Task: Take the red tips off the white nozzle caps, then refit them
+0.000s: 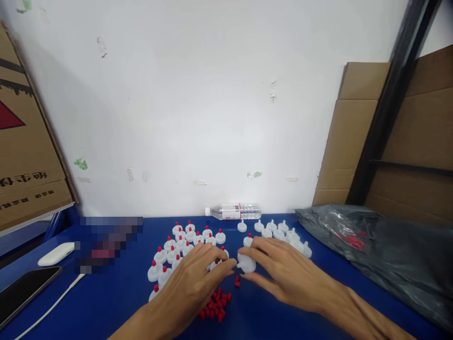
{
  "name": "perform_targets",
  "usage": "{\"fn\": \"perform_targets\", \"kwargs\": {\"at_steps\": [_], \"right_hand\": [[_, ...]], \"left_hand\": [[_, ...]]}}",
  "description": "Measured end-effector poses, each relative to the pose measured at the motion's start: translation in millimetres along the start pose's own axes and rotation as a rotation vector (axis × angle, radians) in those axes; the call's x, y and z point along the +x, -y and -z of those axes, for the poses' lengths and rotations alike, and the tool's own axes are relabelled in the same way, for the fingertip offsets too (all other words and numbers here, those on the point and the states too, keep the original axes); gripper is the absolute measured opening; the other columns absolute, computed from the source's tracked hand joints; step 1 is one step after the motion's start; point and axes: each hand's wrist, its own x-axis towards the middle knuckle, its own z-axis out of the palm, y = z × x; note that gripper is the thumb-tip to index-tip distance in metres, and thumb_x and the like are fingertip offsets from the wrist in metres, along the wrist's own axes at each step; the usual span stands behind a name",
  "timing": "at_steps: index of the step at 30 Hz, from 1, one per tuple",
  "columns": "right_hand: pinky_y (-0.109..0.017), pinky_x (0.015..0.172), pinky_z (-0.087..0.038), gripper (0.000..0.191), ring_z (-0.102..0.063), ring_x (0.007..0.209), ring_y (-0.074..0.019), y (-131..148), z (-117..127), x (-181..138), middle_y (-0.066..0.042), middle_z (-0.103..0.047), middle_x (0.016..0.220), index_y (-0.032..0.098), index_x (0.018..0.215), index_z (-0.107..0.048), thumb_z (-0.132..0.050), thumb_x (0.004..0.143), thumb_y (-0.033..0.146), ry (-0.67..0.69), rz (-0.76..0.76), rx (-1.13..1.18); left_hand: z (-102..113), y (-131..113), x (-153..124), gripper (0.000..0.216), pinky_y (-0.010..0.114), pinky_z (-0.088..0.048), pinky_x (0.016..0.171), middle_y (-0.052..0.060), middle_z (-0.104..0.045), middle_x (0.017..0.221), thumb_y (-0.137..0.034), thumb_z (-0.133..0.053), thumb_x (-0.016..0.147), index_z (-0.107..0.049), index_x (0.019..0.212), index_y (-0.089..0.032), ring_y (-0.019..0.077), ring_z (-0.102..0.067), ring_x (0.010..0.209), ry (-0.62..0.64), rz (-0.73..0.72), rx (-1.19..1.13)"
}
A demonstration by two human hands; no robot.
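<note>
On a blue table (116, 302), my left hand (193, 278) rests palm down, its fingertips pinched near a small white cap. My right hand (279, 271) lies beside it, its thumb and fingers closed on a white disc-shaped cap (247, 263). A cluster of several white caps with red tips (180, 243) stands to the left behind my left hand. Several plain white caps (283, 232) lie behind my right hand. A heap of small red plugs (216, 302) sits between my wrists, with one loose red plug (237, 281) under the held cap.
A clear water bottle (233, 211) lies on its side against the white wall. A black plastic bag (382, 250) fills the right side. A phone (24, 290), a white charger case (56, 253) and a cable (53, 307) lie at the left. Cardboard boxes stand on both sides.
</note>
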Motion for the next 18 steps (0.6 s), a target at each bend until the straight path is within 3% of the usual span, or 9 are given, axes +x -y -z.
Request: {"fn": "perform_targets", "kwargs": {"at_steps": [8, 15, 18], "right_hand": [[-0.041, 0.075, -0.06, 0.032, -0.07, 0.091, -0.0261, 6.8, -5.0, 1.1, -0.01, -0.067, 0.104, 0.017, 0.121, -0.059, -0.056, 0.102, 0.042, -0.051, 0.06, -0.067], [-0.035, 0.07, -0.06, 0.04, -0.073, 0.084, -0.0229, 8.0, -8.6, 4.1, -0.007, -0.071, 0.1, 0.018, 0.109, -0.059, -0.056, 0.095, 0.056, -0.148, -0.009, -0.002], [-0.035, 0.072, -0.061, 0.042, -0.074, 0.084, -0.0221, 9.5, -12.1, 2.8, -0.008, -0.073, 0.099, 0.017, 0.108, -0.059, -0.049, 0.098, 0.057, -0.151, -0.021, 0.025]], "left_hand": [[2.2, -12.0, 5.8, 0.03, 0.029, -0.049, 0.069, 0.007, -0.066, 0.097, 0.0, -0.047, 0.099, -0.059, 0.121, -0.017, 0.0187, -0.058, 0.082, -0.054, -0.007, 0.01], [-3.4, -13.2, 6.0, 0.026, 0.028, -0.05, 0.069, 0.007, -0.065, 0.095, -0.004, -0.05, 0.101, -0.058, 0.122, -0.017, 0.0171, -0.057, 0.079, -0.095, 0.046, -0.041], [-5.6, -12.2, 3.5, 0.025, 0.028, -0.05, 0.068, 0.007, -0.065, 0.094, -0.007, -0.053, 0.102, -0.058, 0.124, -0.017, 0.0167, -0.056, 0.078, -0.109, 0.033, -0.049]]}}
